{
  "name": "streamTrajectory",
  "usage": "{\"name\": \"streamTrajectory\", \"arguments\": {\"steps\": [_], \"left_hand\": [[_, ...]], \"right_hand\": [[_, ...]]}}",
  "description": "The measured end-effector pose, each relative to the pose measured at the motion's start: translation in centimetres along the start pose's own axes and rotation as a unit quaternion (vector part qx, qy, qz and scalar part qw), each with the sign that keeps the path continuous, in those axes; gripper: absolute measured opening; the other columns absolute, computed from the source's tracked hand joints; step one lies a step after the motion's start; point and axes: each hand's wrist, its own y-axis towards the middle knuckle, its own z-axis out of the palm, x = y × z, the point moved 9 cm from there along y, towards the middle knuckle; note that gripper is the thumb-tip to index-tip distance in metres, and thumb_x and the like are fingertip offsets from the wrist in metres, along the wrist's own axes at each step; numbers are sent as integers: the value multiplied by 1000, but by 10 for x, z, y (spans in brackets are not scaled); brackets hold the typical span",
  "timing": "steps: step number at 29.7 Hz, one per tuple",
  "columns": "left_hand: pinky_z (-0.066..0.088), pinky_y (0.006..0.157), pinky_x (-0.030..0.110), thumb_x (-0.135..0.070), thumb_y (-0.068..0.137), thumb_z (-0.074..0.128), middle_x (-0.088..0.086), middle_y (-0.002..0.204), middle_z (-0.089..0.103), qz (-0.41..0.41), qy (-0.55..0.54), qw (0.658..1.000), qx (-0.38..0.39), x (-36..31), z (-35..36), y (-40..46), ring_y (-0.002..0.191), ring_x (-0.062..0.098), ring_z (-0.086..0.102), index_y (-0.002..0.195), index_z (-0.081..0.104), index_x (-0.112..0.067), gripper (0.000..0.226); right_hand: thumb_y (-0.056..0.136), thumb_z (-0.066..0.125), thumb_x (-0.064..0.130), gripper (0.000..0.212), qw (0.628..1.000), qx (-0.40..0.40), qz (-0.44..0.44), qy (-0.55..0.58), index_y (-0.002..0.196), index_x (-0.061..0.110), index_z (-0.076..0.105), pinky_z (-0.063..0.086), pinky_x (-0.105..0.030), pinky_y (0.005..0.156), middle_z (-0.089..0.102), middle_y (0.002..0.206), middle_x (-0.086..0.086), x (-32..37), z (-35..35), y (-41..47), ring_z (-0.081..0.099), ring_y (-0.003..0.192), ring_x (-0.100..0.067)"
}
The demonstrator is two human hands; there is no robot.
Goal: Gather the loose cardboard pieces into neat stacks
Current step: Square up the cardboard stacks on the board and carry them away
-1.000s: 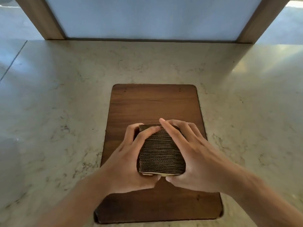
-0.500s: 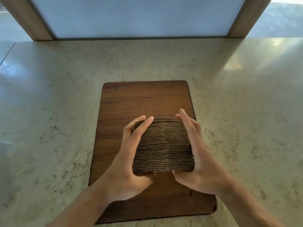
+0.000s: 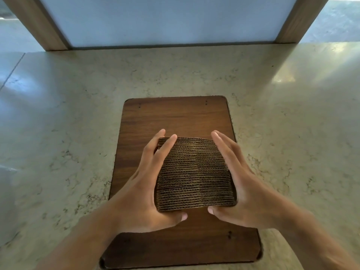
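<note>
A tall stack of corrugated cardboard pieces [image 3: 194,172] stands on a dark wooden board [image 3: 175,117]; I see its layered edges from above and in front. My left hand [image 3: 148,184] presses flat against the stack's left side, fingers straight, thumb under the near bottom edge. My right hand [image 3: 239,182] presses against the right side the same way, thumb at the near bottom corner. The stack is squeezed between both palms. Its top face and far side are hidden.
The board lies on a pale marble counter [image 3: 68,133]. A white panel [image 3: 171,20] framed by two slanted wooden posts [image 3: 48,26] stands at the counter's far edge.
My hands have slid from the stack's near corners to its two sides, fingers straightened. The stack now shows a wider, squared face.
</note>
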Motion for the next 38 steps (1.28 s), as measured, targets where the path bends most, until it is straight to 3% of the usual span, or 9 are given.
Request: {"name": "streamTrajectory", "arguments": {"steps": [2, 4, 7, 10, 18, 21, 24, 33, 38], "left_hand": [[25, 115, 8, -54, 62, 94, -15, 173, -10, 5, 14, 1000, 5, 2, 0, 1, 154, -8, 8, 163, -5, -50, 142], [28, 111, 3, -49, 63, 95, -11, 170, 3, 12, 15, 1000, 7, 4, -3, 3, 153, -3, 19, 164, -1, -47, 140], [36, 110, 8, -44, 65, 94, -9, 158, 22, 23, 15, 1000, -2, 4, -5, 2, 146, 5, 33, 164, 8, -44, 132], [45, 106, 13, -42, 64, 93, -12, 150, 30, 29, 10, 999, -16, 0, -8, 2, 141, 8, 39, 161, 18, -46, 123], [38, 110, 11, -45, 64, 94, -8, 154, 22, 35, 28, 999, 25, -1, -2, 8, 146, 8, 31, 157, 21, -43, 118], [36, 110, 10, -54, 64, 93, -10, 163, 11, 28, 23, 999, 27, -1, -1, 5, 150, 1, 22, 158, 17, -46, 122], [35, 108, 5, -53, 65, 93, -9, 162, 13, 27, 11, 1000, 6, -1, -2, 6, 148, -1, 25, 157, 21, -45, 117], [53, 98, 27, -21, 64, 93, -2, 145, 45, 11, -105, 993, -48, -2, -8, 11, 133, 27, 52, 154, 39, -28, 105], [60, 83, 25, -13, 64, 90, -14, 129, 61, -28, -265, 960, -82, 4, -13, 10, 119, 20, 66, 155, 37, -37, 108]], "right_hand": [[71, 92, 34, 138, 1000, 7, 6, 6, 162, 43, -11, 30, -3, 109, -1, 168, 17, -3, 0, 1, 15, 153, -2], [71, 92, 35, 137, 1000, 5, 3, 0, 163, 44, -9, 39, -8, 107, 10, 163, 17, -3, -1, 3, 28, 148, -6], [70, 92, 36, 135, 1000, -13, -3, -13, 163, 44, -6, 50, -17, 102, 20, 154, 20, -1, 0, 4, 36, 142, -10], [68, 94, 34, 135, 1000, -21, -9, -9, 164, 43, -2, 48, -15, 102, 24, 152, 20, 3, -3, 5, 39, 140, -11], [70, 91, 40, 123, 998, -7, -13, -54, 163, 40, 10, 52, -16, 96, 22, 150, 17, 4, -3, 6, 39, 136, -6], [72, 89, 42, 120, 999, 0, -14, -51, 162, 40, 11, 48, -13, 99, 21, 150, 18, 6, -3, 7, 36, 138, -6], [72, 88, 44, 119, 998, -2, -15, -63, 162, 38, 11, 45, -13, 103, 21, 150, 17, 6, -3, 7, 36, 138, -7], [69, 92, 29, 117, 1000, -13, 10, 3, 161, 33, 20, 46, -14, 101, 31, 147, 10, 8, -5, 13, 40, 137, -14], [65, 92, 25, 113, 988, -13, 58, 140, 159, 36, 29, 54, -27, 94, 42, 142, 9, 14, -8, 9, 54, 126, -14]]}}
